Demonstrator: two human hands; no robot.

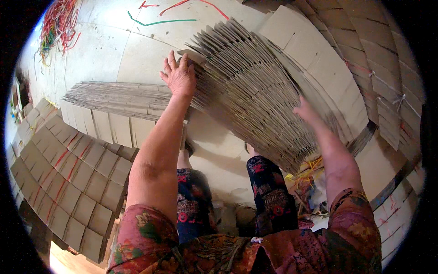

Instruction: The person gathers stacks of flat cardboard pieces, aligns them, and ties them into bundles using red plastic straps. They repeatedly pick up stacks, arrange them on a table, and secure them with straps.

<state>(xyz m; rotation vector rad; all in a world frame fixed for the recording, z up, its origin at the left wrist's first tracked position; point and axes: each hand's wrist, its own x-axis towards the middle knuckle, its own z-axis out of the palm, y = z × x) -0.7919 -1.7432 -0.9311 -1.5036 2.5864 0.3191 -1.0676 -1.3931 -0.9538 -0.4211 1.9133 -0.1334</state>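
Observation:
A fanned row of flat grey-brown cardboard pieces with slotted edges runs from the upper middle down toward my right knee. At its left edge is my left hand, fingers spread, its palm side against the ends of the pieces. My right hand is over the row's right side, somewhat blurred, with thumb and forefinger apart; its other fingers are hard to see. A second, long stack of cardboard pieces lies to the left, passing behind my left forearm.
Tied cardboard bundles stand at the lower left and along the right. A large cardboard sheet leans beside the fanned row. Red and green strapping hangs at the upper left; loose strips lie on the pale floor. Yellow strips lie near my right knee.

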